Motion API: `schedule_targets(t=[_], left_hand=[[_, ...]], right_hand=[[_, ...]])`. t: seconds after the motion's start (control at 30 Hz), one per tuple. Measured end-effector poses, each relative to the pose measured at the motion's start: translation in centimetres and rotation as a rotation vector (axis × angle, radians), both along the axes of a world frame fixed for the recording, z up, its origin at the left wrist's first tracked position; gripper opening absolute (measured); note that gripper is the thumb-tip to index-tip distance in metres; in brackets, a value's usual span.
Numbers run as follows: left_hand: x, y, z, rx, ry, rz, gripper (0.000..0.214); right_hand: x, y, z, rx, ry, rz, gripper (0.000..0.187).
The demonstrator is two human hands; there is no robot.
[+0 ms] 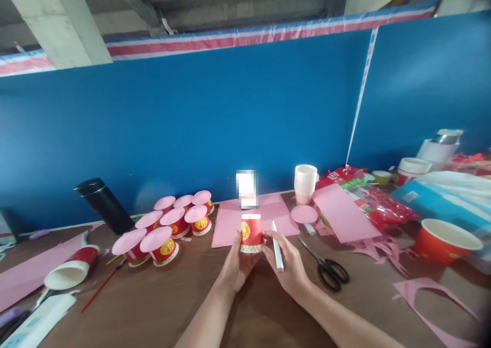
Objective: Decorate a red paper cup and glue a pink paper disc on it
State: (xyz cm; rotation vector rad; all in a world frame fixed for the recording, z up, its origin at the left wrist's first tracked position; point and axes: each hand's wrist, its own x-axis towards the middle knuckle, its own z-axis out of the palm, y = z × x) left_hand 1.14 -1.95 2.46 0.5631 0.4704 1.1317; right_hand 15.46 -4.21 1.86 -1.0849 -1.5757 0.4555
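Between my hands, over the near middle of the table, is a small red paper cup (256, 230) with a yellow emblem and a pale zigzag band along its lower edge. My left hand (235, 270) is closed round its left side and underside. A white marker pen (277, 256) slants in the fingers of my right hand (294, 267), its narrow end up. The right fingertips are close to the cup; whether they touch it I cannot tell. Behind the cup lies a pink paper sheet (228, 225). Black-handled scissors (333, 274) rest right of my right hand.
Several red cups topped with pink discs (172, 216) stand left, before a black bottle (104, 205). A red cup (72, 268) lies tipped at far left. Stacked white cups (305, 181), pink scraps (418, 291) and an orange paper bowl (447, 243) are right. A blue partition (199, 117) rises behind.
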Motion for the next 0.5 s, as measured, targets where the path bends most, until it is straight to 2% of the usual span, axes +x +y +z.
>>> schedule_targets(t=[0.17,0.33,0.5], left_hand=[[0.22,0.06,-0.32,0.004,0.054,0.087,0.043],[0.45,-0.12,-0.15,0.021,0.064,0.083,0.045],[0.31,-0.06,-0.64,0.11,0.083,0.122,0.034]], right_hand=[[0.13,-0.03,-0.08,0.028,-0.028,0.011,0.03],[0.22,0.19,-0.5,0.043,-0.018,0.021,0.032],[0.17,0.26,-0.97,0.077,-0.002,0.042,0.033]])
